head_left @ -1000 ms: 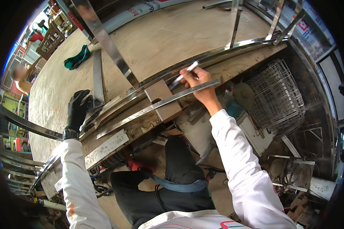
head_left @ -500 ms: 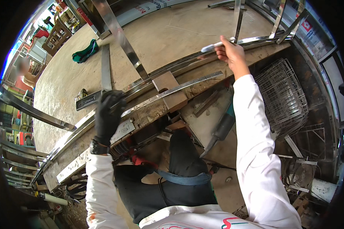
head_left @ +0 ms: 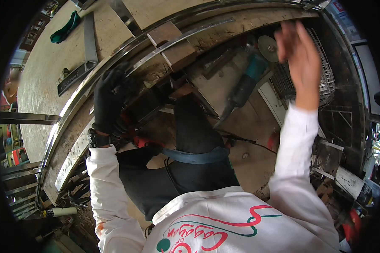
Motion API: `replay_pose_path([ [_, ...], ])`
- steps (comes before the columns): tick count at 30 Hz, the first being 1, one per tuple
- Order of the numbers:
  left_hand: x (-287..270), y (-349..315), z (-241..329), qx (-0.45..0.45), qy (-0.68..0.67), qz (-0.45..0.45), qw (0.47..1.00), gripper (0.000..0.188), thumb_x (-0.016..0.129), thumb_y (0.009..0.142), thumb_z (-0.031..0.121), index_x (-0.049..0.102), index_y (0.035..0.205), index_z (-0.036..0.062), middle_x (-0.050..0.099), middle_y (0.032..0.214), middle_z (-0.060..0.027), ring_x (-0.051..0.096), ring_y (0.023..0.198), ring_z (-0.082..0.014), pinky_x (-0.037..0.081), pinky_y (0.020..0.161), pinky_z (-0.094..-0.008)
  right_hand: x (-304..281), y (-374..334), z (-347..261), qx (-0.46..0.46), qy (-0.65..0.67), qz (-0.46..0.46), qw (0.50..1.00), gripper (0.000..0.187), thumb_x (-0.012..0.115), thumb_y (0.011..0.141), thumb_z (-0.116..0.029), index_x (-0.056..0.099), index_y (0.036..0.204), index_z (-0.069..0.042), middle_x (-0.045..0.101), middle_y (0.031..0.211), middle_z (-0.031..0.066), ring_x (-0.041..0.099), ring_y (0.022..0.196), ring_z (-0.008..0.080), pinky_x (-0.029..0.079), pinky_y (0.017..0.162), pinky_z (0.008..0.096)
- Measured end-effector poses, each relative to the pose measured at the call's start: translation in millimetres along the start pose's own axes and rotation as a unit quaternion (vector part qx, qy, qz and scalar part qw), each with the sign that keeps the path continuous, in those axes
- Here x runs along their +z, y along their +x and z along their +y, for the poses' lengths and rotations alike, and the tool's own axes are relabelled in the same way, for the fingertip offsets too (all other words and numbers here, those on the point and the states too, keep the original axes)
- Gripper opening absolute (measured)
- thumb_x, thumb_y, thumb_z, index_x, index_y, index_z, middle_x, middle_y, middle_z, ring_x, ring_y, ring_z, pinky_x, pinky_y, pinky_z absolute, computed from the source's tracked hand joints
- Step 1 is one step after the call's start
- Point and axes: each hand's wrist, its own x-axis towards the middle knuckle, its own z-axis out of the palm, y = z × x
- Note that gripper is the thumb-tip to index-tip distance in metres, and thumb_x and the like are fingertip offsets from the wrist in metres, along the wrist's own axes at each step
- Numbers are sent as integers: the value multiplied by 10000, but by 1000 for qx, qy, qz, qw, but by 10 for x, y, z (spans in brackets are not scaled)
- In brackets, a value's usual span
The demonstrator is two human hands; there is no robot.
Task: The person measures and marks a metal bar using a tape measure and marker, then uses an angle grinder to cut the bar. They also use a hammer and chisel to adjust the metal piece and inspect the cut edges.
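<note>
Gripping curved steel strip [head_left: 114, 69] with gloved left hand [head_left: 109, 101]; right hand [head_left: 297, 55] raised, empty.

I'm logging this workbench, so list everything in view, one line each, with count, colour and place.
Metal rail: one, silvery, curved along the bench edge.
Wooden block: one, brown, under the rail, upper middle.
Angle grinder: one, teal and black, on the lower shelf.
Wire basket: one, grey, right of the grinder.
Metal bar: one, grey, on the bench top, upper left.
Cloth: one, green, far upper left.
Left hand: black glove, gripping the rail.
Right hand: bare, raised, blurred, holding nothing.
</note>
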Motion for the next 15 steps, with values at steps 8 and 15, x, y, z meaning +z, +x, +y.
replay_pose_path([
  [8, 192, 235, 154, 66, 3, 52, 996, 358, 757, 964, 192, 715, 1291, 53, 731, 1207, -157, 710, 1089, -284, 548, 929, -385, -370, -1112, 1131, 193, -204, 238, 930, 742, 761, 894, -603, 639, 1288, 13, 708, 1088, 158, 703, 917, 189, 586, 761, 332],
  [15, 346, 399, 387, 37, 26, 61, 997, 359, 750, 972, 246, 715, 1272, 51, 734, 1178, -176, 722, 1029, -349, 550, 905, -413, -94, -226, 1788, 221, -420, 310, 824, 907, 906, 694, -396, 546, 1278, 197, 647, 1270, 312, 658, 1180, 422, 517, 1004, 453],
])
